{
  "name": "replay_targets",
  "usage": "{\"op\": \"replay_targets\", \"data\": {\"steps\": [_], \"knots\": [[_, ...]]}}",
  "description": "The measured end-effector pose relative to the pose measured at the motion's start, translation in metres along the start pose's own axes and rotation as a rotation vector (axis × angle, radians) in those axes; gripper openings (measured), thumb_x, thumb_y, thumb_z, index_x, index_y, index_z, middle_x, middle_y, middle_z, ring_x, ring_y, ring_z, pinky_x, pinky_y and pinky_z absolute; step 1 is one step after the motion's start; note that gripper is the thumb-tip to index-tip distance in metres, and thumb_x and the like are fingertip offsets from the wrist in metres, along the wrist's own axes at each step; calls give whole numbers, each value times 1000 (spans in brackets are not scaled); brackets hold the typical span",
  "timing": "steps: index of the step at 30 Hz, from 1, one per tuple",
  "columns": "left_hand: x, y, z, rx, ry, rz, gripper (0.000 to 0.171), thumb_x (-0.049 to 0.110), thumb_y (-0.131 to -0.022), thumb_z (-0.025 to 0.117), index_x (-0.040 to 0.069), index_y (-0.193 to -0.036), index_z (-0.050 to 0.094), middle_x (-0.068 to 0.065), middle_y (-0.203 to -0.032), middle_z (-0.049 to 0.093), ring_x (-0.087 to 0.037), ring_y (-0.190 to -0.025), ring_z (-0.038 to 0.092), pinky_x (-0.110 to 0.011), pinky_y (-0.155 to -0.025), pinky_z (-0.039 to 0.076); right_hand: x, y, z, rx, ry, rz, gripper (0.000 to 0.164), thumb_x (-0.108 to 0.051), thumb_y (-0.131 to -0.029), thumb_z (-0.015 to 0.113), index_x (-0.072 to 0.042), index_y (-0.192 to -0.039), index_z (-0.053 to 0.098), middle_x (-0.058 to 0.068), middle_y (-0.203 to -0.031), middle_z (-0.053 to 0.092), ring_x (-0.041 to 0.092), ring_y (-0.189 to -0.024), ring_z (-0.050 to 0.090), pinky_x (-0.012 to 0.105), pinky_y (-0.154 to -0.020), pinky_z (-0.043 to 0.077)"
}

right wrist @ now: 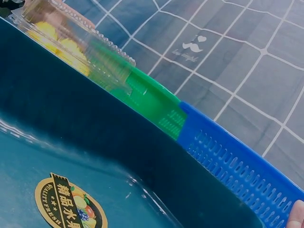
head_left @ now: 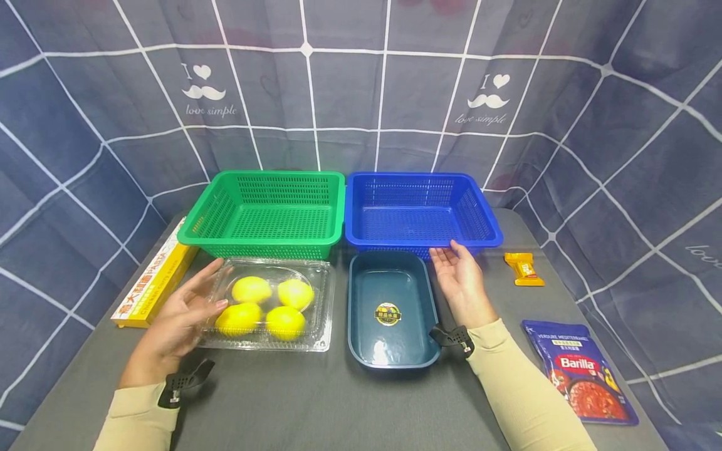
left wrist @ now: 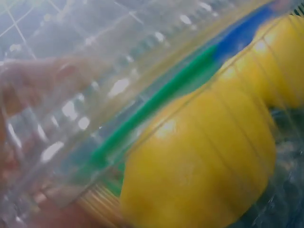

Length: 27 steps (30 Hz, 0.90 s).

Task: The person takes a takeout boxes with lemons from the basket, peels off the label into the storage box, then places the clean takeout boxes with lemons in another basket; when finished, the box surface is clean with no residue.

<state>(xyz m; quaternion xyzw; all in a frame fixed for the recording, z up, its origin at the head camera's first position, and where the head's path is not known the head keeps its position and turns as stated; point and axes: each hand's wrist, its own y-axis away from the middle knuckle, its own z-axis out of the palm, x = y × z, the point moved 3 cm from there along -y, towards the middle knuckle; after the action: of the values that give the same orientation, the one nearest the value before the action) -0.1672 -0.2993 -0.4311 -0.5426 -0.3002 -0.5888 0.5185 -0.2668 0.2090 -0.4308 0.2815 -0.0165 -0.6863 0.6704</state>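
My left hand (head_left: 183, 316) holds the left side of a clear plastic clamshell box (head_left: 324, 307), its thumb over the lid. Several yellow lemons (head_left: 251, 290) lie inside, one large lemon (left wrist: 199, 161) filling much of the left wrist view. Seen through the plastic there, the left fingers are blurred. My right hand (head_left: 464, 282) has its palm turned up and fingers extended, fingertips right at the front rim of the blue basket (head_left: 423, 243). Beside that hand stands a dark teal tray (head_left: 393, 351) with a round fruit sticker (right wrist: 71, 202) on its bottom.
A green basket (head_left: 259, 241) stands left of the blue one at the back. A yellow pasta box (head_left: 155, 282) lies far left. On the right are a small orange packet (head_left: 524, 269) and a purple Barilla pouch (head_left: 581, 373). A checked curtain (head_left: 350, 88) surrounds the table.
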Motion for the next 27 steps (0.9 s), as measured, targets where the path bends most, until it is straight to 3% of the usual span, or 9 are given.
{"op": "replay_targets", "data": {"steps": [2,6,11,16,23,27], "knots": [[1,1,1,4,16,14,81,-26,-97,49,4,-168,21,-14,-169,27,-7,-104,67,-17,-74,57,0,0,0,-2,8,-3,16,-12,-113,45,-4,-126,40,8,-118,42,17,-109,48,28,-105,47],[4,1,4,9,40,50,82,-28,-96,48,2,-167,21,-14,-168,30,-3,-69,60,-14,-61,54,-1,0,-1,-7,8,-6,17,-12,-113,44,-4,-128,39,8,-119,42,17,-110,48,28,-107,46],[12,0,12,8,84,124,82,-32,-94,44,-1,-166,20,-18,-165,27,-12,-80,67,-15,-59,53,-1,0,-2,7,-2,-6,14,-11,-113,46,-4,-124,42,8,-115,45,18,-106,51,28,-107,46],[25,-4,23,29,89,170,81,-33,-93,43,-4,-165,20,-20,-165,23,-16,-86,68,-19,-66,58,0,1,-3,11,3,-9,12,-10,-112,47,-4,-122,43,9,-114,45,18,-104,51,29,-108,46],[45,-17,41,98,23,118,81,-28,-95,49,4,-166,28,-18,-165,24,-13,-81,67,-15,-54,52,0,0,-2,6,14,-14,15,-10,-112,47,-3,-125,43,9,-116,46,18,-107,51,30,-108,45],[54,-28,54,118,27,103,81,-26,-95,54,6,-166,31,-19,-167,22,-13,-83,66,-18,-64,56,0,-2,-2,-5,4,-9,22,-9,-112,47,-2,-132,40,9,-121,45,17,-114,48,30,-110,44]]}}
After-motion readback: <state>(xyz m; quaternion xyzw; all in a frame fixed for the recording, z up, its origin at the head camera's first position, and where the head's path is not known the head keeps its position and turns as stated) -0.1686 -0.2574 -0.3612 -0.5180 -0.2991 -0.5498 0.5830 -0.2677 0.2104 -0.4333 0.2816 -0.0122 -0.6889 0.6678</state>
